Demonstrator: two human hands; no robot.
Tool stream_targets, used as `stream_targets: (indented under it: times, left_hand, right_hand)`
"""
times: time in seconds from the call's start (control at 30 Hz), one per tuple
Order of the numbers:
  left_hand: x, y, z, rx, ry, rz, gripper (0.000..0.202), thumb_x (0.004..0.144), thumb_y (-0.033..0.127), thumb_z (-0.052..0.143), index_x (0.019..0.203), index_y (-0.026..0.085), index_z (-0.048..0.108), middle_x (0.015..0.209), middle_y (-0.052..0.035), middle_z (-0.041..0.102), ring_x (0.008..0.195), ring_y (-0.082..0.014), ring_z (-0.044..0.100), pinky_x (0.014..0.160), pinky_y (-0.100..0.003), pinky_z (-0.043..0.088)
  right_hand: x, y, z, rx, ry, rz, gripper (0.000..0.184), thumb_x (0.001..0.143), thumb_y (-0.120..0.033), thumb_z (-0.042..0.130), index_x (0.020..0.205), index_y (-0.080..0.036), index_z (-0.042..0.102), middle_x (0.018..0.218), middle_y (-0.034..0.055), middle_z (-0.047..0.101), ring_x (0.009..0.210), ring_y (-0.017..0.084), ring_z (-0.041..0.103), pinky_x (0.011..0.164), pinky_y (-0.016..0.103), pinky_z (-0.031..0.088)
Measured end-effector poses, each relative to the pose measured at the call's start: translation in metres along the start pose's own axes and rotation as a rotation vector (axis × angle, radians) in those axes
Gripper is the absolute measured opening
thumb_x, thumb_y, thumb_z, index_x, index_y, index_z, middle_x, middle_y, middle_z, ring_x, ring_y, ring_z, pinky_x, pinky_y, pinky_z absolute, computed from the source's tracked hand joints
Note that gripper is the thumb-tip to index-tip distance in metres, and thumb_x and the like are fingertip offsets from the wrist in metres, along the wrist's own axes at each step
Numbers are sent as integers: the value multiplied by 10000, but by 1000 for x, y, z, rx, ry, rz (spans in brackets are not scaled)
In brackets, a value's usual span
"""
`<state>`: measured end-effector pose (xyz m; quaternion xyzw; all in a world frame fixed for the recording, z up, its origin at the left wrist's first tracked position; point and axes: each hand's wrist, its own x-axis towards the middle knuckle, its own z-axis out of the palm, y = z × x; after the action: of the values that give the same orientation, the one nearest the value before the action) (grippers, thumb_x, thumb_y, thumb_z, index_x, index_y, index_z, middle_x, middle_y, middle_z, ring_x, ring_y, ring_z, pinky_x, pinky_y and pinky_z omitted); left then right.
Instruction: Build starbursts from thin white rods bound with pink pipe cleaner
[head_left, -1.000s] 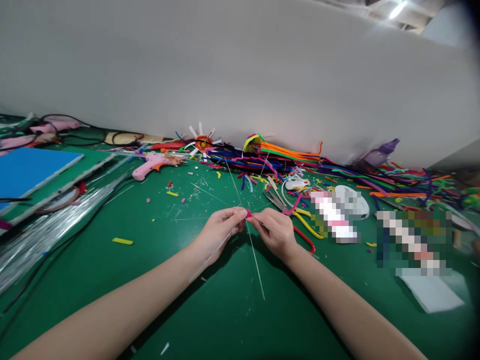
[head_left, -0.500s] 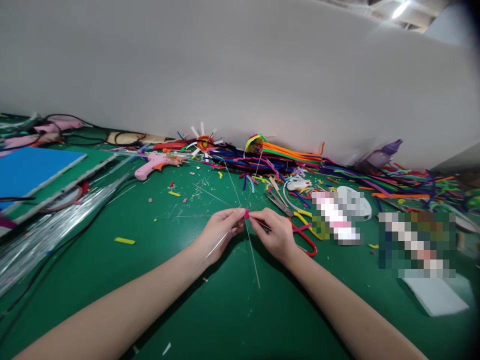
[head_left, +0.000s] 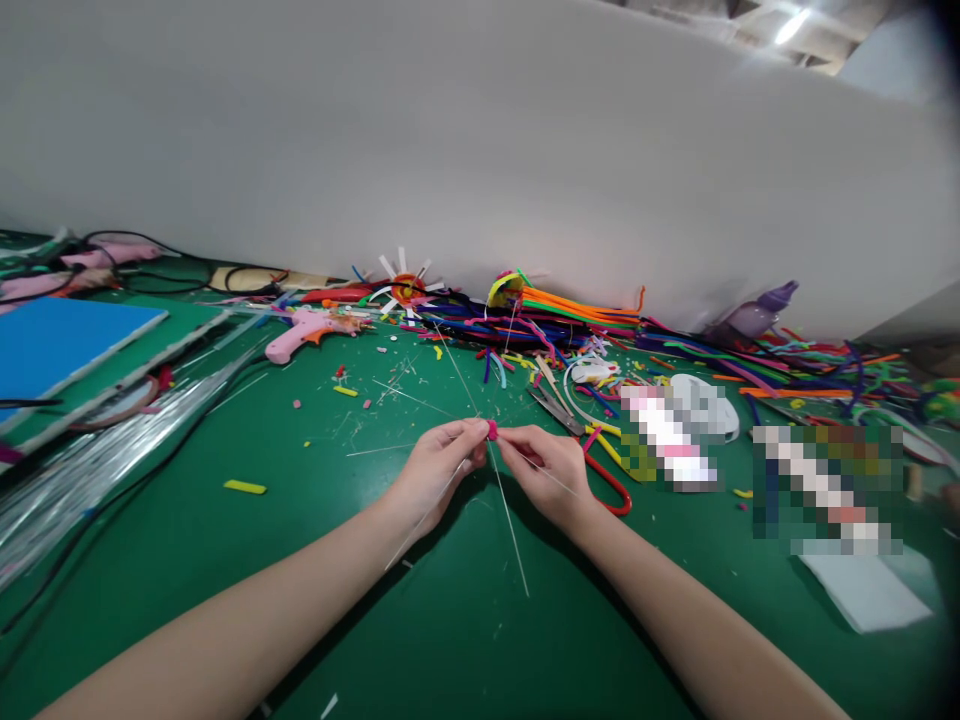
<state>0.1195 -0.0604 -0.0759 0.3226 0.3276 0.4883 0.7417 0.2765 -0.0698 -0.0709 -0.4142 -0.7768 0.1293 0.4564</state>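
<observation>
Between my fingertips, over the middle of the table, is a small fuzzy pink piece. Thin clear rods spread out from it like spokes, some toward the back and one toward me. My left hand is closed, pinching the pink piece from its left side, and one rod runs down across the wrist. From the other side my right hand pinches at the edge of the piece; a thin rod crosses over its fingers. Exactly what the right fingertips grip is too small to tell.
Red- and yellow-handled scissors lie beside my right hand. A pink glue gun rests at back left, near clear film strips. Colourful pipe cleaners line the wall. A blue board lies left; a purple bottle stands back right.
The spoked piece has turned slightly between my fingers, its rods shifting angle. A clear rod now shows across my right hand. Both hands stay in nearly the same place.
</observation>
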Motion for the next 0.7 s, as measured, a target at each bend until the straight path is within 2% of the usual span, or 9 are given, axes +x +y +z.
stream_targets:
  times: [0.17, 0.43, 0.6, 0.7]
  left_hand:
    - [1, -2, 0, 8, 10, 30, 173, 761, 320, 703, 795, 151, 686, 689, 3, 584, 638, -78, 485, 655, -221, 383]
    - [-3, -2, 2, 76, 67, 83, 218, 749, 346, 708, 711, 134, 679, 713, 11, 551, 613, -66, 420, 602, -216, 351]
    - [-2, -7, -1, 141, 123, 107, 186, 728, 339, 729, 736, 155, 701, 838, -16, 592, 737, -99, 503, 693, -235, 392]
    - [-3, -7, -1, 196, 123, 135, 179, 742, 338, 716, 709, 162, 698, 858, -14, 582, 731, -96, 496, 676, -233, 389]
  right_hand:
    - [0, 0, -2, -52, -53, -19, 190, 877, -223, 544, 1011, -228, 679, 936, 18, 740, 790, 134, 702, 712, 234, 559]
    - [-1, 5, 1, -47, -37, -31, 214, 875, -218, 558, 1042, -230, 690, 958, 14, 739, 795, 144, 708, 708, 243, 564]
    - [-2, 2, 1, -49, -58, 28, 219, 877, -236, 557, 1047, -256, 693, 974, -1, 735, 804, 154, 710, 696, 253, 565]
    - [-1, -1, 0, -62, -70, 26, 204, 873, -229, 558, 1018, -246, 701, 949, -5, 740, 797, 153, 710, 684, 250, 560]
